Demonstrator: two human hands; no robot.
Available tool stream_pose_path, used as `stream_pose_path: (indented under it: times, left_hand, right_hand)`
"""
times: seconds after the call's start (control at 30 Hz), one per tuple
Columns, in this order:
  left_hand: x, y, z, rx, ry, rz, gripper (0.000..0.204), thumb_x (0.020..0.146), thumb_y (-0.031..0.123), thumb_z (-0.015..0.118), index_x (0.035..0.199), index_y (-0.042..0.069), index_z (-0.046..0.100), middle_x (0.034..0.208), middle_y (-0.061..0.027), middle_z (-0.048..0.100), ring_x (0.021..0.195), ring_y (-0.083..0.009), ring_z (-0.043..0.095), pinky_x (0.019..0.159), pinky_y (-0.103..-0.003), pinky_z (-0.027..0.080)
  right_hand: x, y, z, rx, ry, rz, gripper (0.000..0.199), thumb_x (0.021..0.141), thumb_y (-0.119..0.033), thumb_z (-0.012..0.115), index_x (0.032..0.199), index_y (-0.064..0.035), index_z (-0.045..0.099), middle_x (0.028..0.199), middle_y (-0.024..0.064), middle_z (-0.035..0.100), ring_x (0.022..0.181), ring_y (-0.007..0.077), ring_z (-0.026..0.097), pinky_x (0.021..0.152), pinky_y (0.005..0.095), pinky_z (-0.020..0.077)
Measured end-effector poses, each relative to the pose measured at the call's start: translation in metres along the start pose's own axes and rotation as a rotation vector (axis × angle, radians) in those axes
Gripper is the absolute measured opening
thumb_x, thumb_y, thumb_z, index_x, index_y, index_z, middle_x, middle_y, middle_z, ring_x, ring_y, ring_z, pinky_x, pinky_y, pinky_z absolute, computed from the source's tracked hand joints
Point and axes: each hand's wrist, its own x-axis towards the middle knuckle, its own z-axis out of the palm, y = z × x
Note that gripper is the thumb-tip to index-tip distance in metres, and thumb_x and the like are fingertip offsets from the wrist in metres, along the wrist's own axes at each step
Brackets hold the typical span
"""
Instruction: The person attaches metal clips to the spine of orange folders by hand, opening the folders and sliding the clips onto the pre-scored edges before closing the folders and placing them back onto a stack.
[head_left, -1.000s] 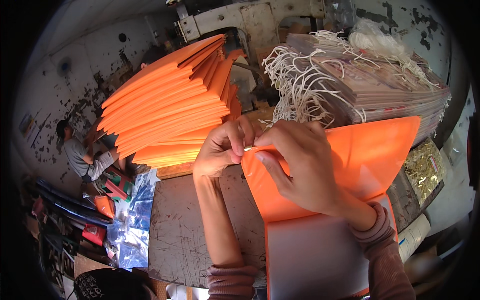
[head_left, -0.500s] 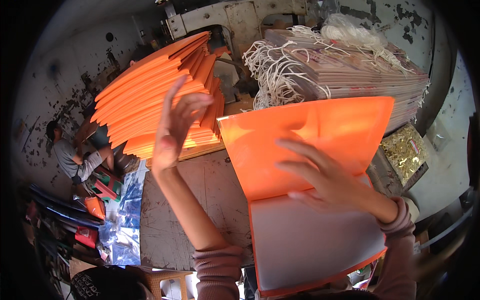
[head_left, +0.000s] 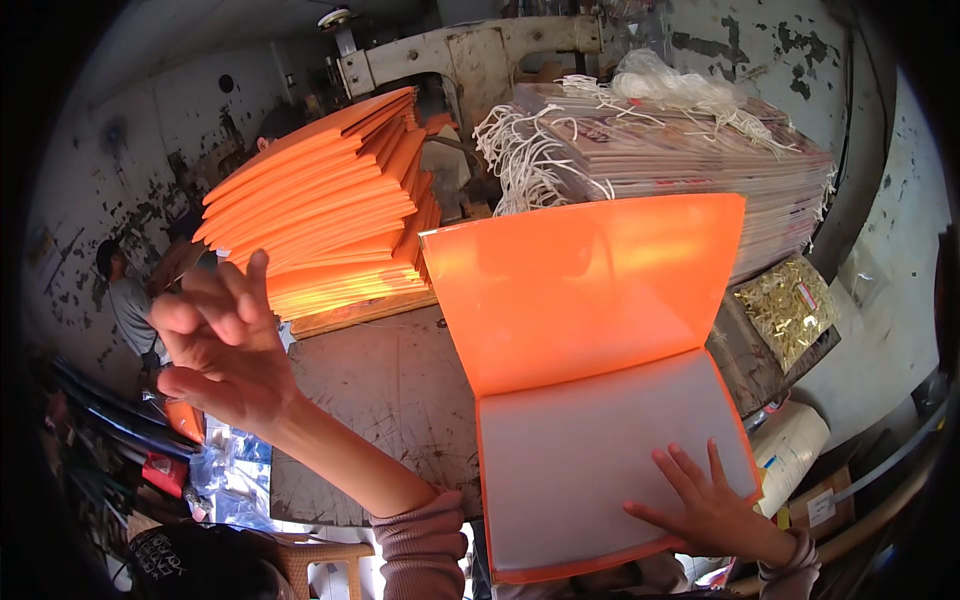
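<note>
An orange folder (head_left: 590, 290) lies opened in front of me, its orange flap raised at the far side and a pale grey-white panel (head_left: 570, 460) on the near side. My right hand (head_left: 705, 505) is on the lower right of that pale panel, fingers spread and holding nothing. My left hand (head_left: 225, 345) is raised at the left, apart from the folder, its fingers loosely bent and separated with nothing in them. Beyond it leans a tall stack of orange folders (head_left: 330, 190) on a wooden board.
At the far right is a stack of flat printed pieces with white cords (head_left: 680, 165). A clear bag of gold metal bits (head_left: 790, 310) sits on the table's right side. The scratched tabletop (head_left: 375, 400) spans the middle. A person (head_left: 130, 305) sits at far left.
My right hand has come down from the orange flap to the pale panel. The left hand has swung left and lower, away from the folder stack's front. The whole view has shifted slightly.
</note>
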Motion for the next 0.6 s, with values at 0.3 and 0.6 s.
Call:
stream_pose_path:
  times: [0.3,0.6]
  left_hand:
    - [0.001,-0.002,0.025,0.281,-0.159,-0.098,0.047,0.085,0.053,0.044,0.085,0.007,0.05,0.064,-0.0026,0.046,0.061,-0.0146,0.049,0.098,-0.054,0.029]
    - [-0.033,-0.032,0.029,0.56,0.258,-0.349,0.04,0.092,0.027,0.044,0.122,0.002,0.04,0.107,-0.0111,0.051,0.105,-0.0196,0.049,0.094,-0.036,0.037]
  right_hand:
    - [0.004,0.004,-0.096,-0.386,0.728,0.285,0.047,0.069,-0.028,0.067,0.114,-0.0249,0.056,0.13,0.0168,0.037,0.121,0.0362,0.036,0.096,0.0618,0.0218]
    - [0.121,0.09,-0.08,-0.075,1.329,0.326,0.061,0.072,-0.025,0.068,0.124,-0.009,0.042,0.134,0.0204,0.026,0.125,0.0365,0.027,0.1,0.046,0.0246]
